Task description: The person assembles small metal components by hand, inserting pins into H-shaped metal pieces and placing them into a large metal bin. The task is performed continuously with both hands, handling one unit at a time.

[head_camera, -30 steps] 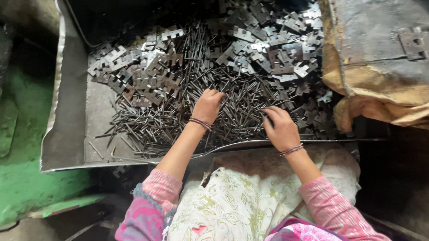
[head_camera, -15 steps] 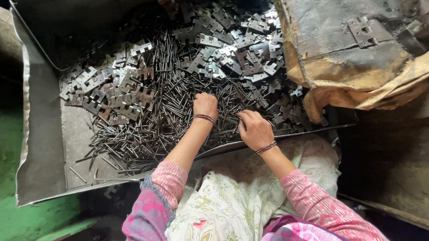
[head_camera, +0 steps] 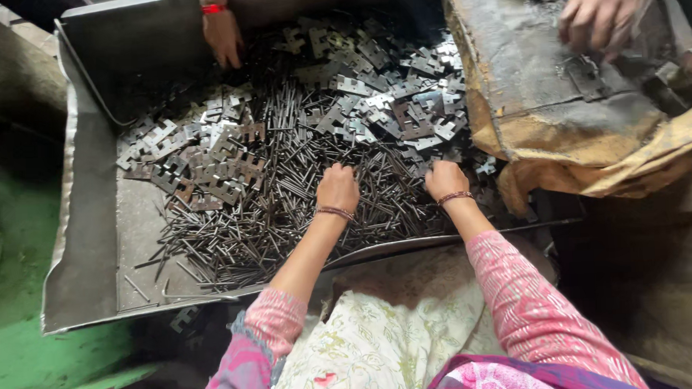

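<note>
Two hands are down in the pile of thin metal rods (head_camera: 285,212), and since half a second ago they have drawn closer together and slid toward the right side of the heap, so I read the sorting as carrying on over the same patch. My left hand (head_camera: 336,189) is curled, fingers buried among rods; whether it grips any I cannot tell. My right hand (head_camera: 443,179) is likewise bent, fingertips hidden. The rods lie dark, criss-crossed, in the sheet-metal tray (head_camera: 87,249), beside notched flat plates (head_camera: 207,161). Another person's hand (head_camera: 222,34) rests at the tray's far edge
</note>
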